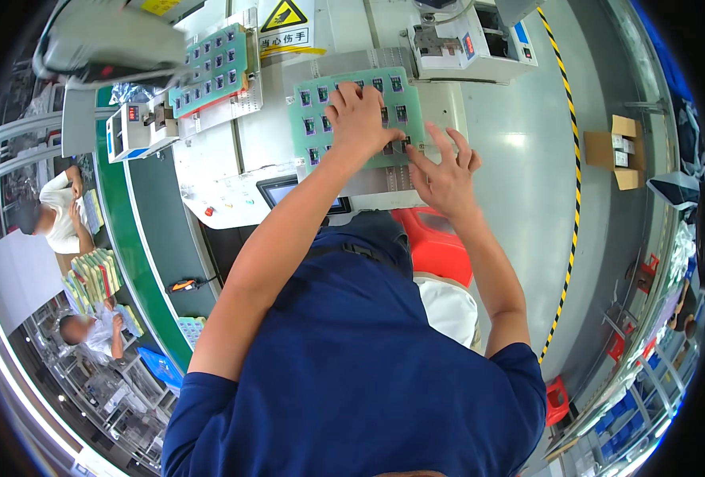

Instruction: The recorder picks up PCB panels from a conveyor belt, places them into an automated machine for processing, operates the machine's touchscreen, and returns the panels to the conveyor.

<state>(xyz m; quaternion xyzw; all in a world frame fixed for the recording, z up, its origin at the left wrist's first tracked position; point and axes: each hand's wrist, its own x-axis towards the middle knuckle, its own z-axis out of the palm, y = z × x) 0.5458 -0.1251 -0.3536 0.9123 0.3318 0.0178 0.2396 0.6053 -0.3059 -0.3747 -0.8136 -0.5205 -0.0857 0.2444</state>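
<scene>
A light green tray [316, 110] with rows of small dark square parts [309, 126] lies on a metal fixture plate [384, 182] in front of me. My left hand [358, 123] is over its middle, fingers bent and spaced, thumb stretched toward the right edge. It hides several of the parts. My right hand [449, 173] is at the tray's lower right corner, fingers apart. One of its fingertips meets a part there, close to the left thumb. I see nothing lifted in either hand.
Left of it is a second green tray [213, 54] with parts, near a blurred machine head [118, 48]. Two box-shaped devices [479, 48] [134, 131] flank the table. A screen [277, 189], red button [209, 211] and red stool [440, 250] are near me. Co-workers [60, 219] sit left.
</scene>
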